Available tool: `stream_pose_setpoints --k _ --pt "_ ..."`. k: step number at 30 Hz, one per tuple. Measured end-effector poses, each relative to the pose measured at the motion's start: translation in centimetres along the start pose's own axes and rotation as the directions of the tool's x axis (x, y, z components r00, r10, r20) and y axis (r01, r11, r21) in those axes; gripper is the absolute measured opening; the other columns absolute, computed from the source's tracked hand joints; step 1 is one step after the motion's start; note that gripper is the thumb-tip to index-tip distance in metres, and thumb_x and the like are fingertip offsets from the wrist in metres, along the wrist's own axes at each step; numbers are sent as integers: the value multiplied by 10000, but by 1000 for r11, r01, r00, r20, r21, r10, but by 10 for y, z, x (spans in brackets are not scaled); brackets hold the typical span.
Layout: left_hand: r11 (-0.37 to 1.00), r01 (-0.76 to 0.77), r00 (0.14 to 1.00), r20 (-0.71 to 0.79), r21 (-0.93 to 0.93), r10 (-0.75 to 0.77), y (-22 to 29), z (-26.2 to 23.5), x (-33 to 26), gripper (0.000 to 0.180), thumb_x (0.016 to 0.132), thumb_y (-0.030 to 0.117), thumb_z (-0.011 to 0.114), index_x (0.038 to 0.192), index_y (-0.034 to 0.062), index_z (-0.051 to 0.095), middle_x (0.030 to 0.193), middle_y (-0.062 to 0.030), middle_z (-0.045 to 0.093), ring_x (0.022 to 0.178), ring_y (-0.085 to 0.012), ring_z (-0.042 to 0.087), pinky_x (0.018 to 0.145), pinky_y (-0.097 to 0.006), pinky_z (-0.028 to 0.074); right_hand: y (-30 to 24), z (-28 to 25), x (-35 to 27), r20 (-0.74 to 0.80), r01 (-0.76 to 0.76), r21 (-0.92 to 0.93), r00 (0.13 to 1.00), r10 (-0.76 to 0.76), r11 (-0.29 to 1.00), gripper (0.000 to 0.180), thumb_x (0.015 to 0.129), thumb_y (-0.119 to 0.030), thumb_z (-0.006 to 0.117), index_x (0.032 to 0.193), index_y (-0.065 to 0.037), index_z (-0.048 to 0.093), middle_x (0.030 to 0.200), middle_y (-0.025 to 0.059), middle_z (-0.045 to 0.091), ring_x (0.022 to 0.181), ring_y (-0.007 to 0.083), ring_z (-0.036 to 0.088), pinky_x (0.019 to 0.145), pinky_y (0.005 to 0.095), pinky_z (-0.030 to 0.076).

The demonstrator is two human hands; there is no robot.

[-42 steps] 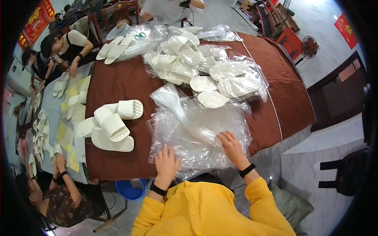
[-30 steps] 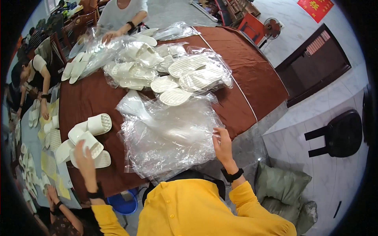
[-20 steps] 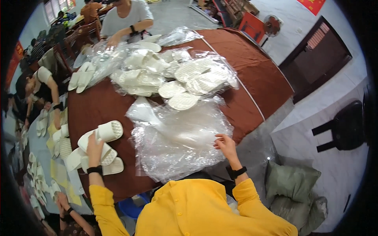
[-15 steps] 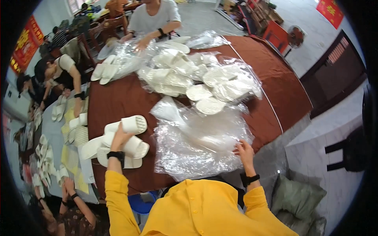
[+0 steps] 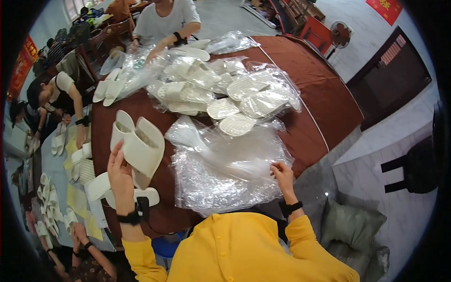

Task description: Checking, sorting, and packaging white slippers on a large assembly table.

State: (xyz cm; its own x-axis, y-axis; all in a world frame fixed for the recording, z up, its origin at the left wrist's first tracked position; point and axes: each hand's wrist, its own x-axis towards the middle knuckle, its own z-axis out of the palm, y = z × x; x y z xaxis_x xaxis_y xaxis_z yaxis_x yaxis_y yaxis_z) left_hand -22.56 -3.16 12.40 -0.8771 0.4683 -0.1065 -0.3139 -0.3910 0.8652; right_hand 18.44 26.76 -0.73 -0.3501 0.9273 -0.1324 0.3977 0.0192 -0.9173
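Observation:
A pair of white slippers (image 5: 143, 150) is tipped up in my left hand (image 5: 120, 178), its fingers closed on the near side. Below that pair, more white slippers (image 5: 149, 196) lie at the table's left edge, partly hidden by my wrist. At the right, my right hand (image 5: 283, 177) pinches the edge of a clear plastic bag (image 5: 225, 183). This bag lies flat on top of a stack of similar bags in front of me. Farther back, several white slippers wrapped in clear plastic (image 5: 237, 124) form a heap.
A brown cloth covers my table (image 5: 324, 101). Across it, a person in a white shirt (image 5: 171, 23) handles plastic bags. People on the left work at a grey table (image 5: 54, 164) with slippers and yellow sheets. Stuffed grey sacks (image 5: 352, 223) stand at the lower right.
My left hand has lifted a pair of slippers off the table and tilted it upright. My right hand stays at the bag's edge. The whole view has shifted slightly.

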Motion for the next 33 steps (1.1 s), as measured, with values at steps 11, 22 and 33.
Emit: stream_pose_setpoints --k 11,22,33 --pt "964 138 977 -127 -227 -170 -80 71 -115 385 993 80 523 1356 -37 477 1292 -128 578 1160 -173 583 995 -280 491 -22 -22 -16 -45 48 1 998 -48 999 151 921 -38 592 1037 33 657 858 76 676 659 132 666 562 250 545" --pt "927 143 974 -217 346 -69 -211 37 -91 711 919 83 575 1517 -18 204 1495 -181 323 1396 -295 312 1153 -364 239 -65 -142 10 -644 403 564 761 78 721 84 952 -72 560 1011 -24 524 945 104 621 861 192 651 743 306 571" --pt "963 229 971 41 141 -236 -153 35 -105 865 884 -25 495 1571 95 -16 1612 -207 84 1475 -305 215 1166 -371 218 -246 -111 -72 -708 864 270 478 -520 426 72 971 -90 562 972 -25 532 963 68 545 786 127 546 668 210 478"
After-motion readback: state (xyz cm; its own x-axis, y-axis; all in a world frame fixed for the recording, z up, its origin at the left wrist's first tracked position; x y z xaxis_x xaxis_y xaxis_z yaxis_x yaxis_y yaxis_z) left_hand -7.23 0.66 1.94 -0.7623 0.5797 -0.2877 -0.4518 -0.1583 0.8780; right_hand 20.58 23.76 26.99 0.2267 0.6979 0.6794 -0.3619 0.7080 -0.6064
